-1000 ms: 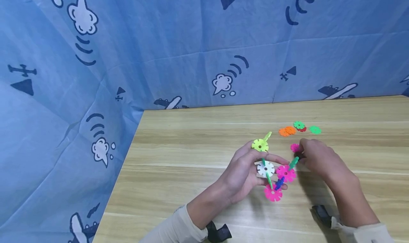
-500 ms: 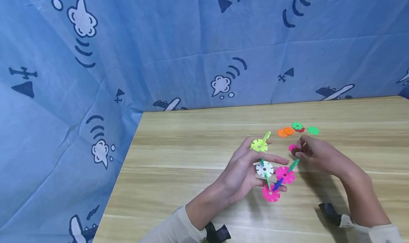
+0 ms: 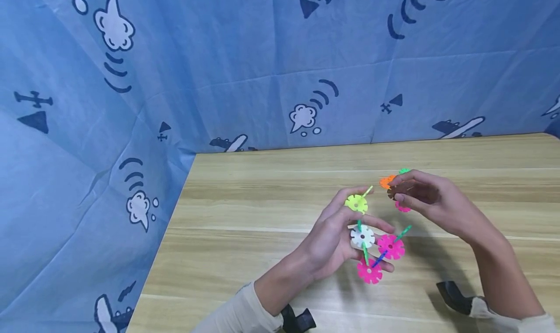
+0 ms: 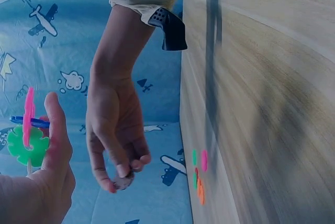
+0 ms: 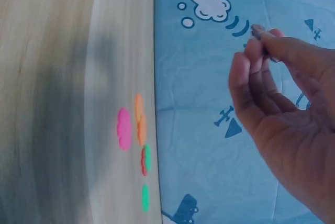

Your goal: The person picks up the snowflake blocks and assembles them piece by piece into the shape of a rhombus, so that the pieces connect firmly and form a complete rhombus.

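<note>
My left hand (image 3: 325, 238) holds a chain of slotted snowflake discs above the table, its fingers spread behind and between the pieces. The chain runs from a yellow disc (image 3: 356, 203) through a white disc (image 3: 362, 236) to a lower pink disc (image 3: 369, 272). From there a blue disc (image 3: 379, 258), seen edge-on, leads to another pink disc (image 3: 391, 247) with a green disc (image 3: 403, 233) slotted into it. To the right, my right hand (image 3: 442, 201) pinches a brown disc (image 3: 391, 194) between thumb and fingertips, raised off the table and apart from the chain.
Loose discs lie on the wooden table (image 3: 245, 201) behind the right hand: a pink disc (image 5: 123, 129), orange discs (image 5: 140, 119), a red disc (image 5: 143, 162) and green discs (image 5: 145, 198). A blue patterned cloth (image 3: 236, 80) hangs along the back and left edges.
My right hand has lifted the brown disc from beside the loose pink disc and moved it up and slightly left. The left hand stays in place, with the chain tilted slightly.
</note>
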